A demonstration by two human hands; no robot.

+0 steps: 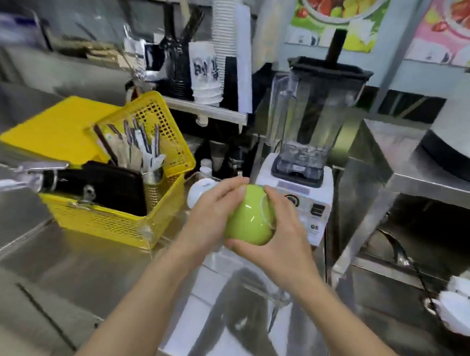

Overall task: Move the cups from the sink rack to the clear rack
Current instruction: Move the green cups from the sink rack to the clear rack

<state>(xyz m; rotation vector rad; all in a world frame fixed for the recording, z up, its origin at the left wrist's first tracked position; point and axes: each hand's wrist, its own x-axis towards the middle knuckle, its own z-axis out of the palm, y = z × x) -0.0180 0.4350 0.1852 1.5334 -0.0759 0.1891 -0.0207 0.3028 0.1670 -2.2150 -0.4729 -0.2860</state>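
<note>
A glossy green cup [249, 218] is held upside down in mid-air between both hands, in front of the blender. My left hand [212, 212] presses against its left side, fingers over the top. My right hand [282, 235] wraps its right side and underside. A white cup [200, 193] sits just behind my left hand, partly hidden. The clear rack [249, 283] lies below my hands, see-through and hard to make out, with white tiles showing through it. The yellow basket rack [110, 222] stands to the left by the sink.
The yellow basket holds a black tray and a metal tin of cutlery. A faucet [27, 176] reaches in from the left. A blender [304, 143] stands right behind the cup. Stacked paper cups sit on a shelf at the back. A steel table [410, 172] is on the right.
</note>
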